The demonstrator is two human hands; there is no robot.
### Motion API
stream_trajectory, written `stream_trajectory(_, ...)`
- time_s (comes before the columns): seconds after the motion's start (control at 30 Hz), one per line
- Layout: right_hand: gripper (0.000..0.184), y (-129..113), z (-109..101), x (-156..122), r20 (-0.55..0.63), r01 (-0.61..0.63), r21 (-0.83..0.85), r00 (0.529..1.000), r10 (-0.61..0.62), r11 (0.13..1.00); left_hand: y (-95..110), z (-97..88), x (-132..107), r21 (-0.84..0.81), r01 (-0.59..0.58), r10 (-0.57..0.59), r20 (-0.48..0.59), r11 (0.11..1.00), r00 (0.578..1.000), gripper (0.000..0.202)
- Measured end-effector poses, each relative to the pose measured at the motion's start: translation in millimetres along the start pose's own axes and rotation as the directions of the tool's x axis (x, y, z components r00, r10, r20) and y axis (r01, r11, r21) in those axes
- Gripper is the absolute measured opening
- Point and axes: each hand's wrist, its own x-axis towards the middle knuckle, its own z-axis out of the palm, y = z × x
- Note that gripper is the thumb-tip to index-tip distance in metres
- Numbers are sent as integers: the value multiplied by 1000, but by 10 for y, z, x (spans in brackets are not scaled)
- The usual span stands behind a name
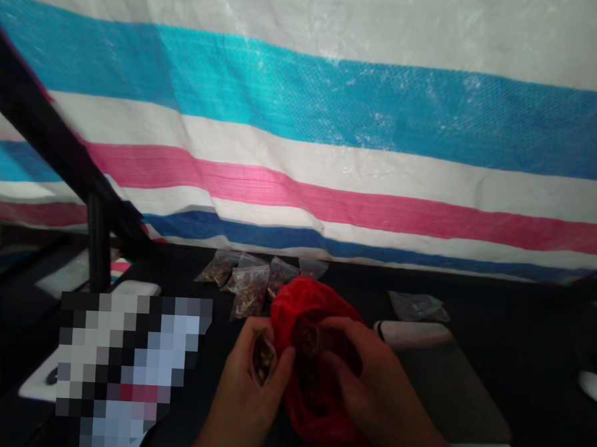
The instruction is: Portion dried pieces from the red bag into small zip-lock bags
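Note:
My left hand (250, 374) is closed around a small plastic bag (264, 360). Its mouth gapes upward and brownish-gold pieces show inside. Just to the right lies a red plastic bag (314, 298), open at the top, with a dark interior. My right hand (366, 367) reaches into that opening, thumb and fingers curled about a small see-through cup-like thing (310, 341) with a round rim. What the cup holds is too dark to make out. Behind my left hand, several small zip bags (249, 291) of brown pieces lie grouped on the black tabletop (171, 263).
A flat clear plastic bag (419, 306) lies at the right, behind a grey, flat, rounded-corner device (450, 378). On the left are a white object (40, 387) and a pixelated area. A black slanted bar (57, 137) stands before the striped sheet (335, 105).

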Motion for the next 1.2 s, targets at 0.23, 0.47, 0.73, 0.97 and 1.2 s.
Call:
stream_trajectory(0.23,27,-106,-44,-66,-212,356,-61,909,-360,933,-155,56,-100,77,4,-12,106,997,994,6)
stream_trajectory(0.47,29,-70,-4,-125,-94,526,-233,825,-557,818,-238,68,-159,-45,-1,8,168,999,986,31)
stream_trajectory(0.73,21,-24,-17,-33,-181,346,-159,911,-372,925,-135,43,-105,78,-187,187,7,979,982,13)
stream_trajectory(0.97,32,-42,-64,-26,-51,411,-240,899,-434,879,-191,-1,-99,287,-381,430,-132,879,893,22)
stream_trajectory(1.2,9,-279,63,-135,55,591,-159,805,-591,790,-266,-25,-144,262,-416,439,-36,871,898,51)
